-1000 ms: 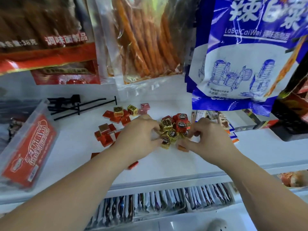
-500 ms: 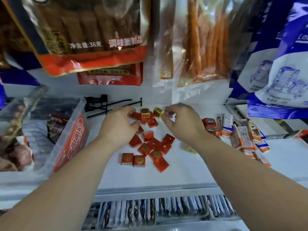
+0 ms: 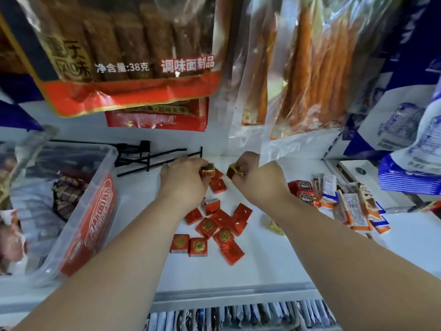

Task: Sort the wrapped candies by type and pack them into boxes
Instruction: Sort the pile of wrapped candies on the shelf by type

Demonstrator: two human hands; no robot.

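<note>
**Gold candies pinched at the far side**

The left hand (image 3: 183, 185) pinches a gold candy (image 3: 207, 170) at its fingertips. The right hand (image 3: 259, 181) pinches a second gold candy (image 3: 235, 171) just to the right. The red candies (image 3: 216, 226) lie nearer, between the wrists, on the white shelf (image 3: 262, 259).

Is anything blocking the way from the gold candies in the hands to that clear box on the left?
Only the black wire hooks, lying flat on the shelf between the left hand and the clear box. Its gold candy could likely pass over them.
</note>
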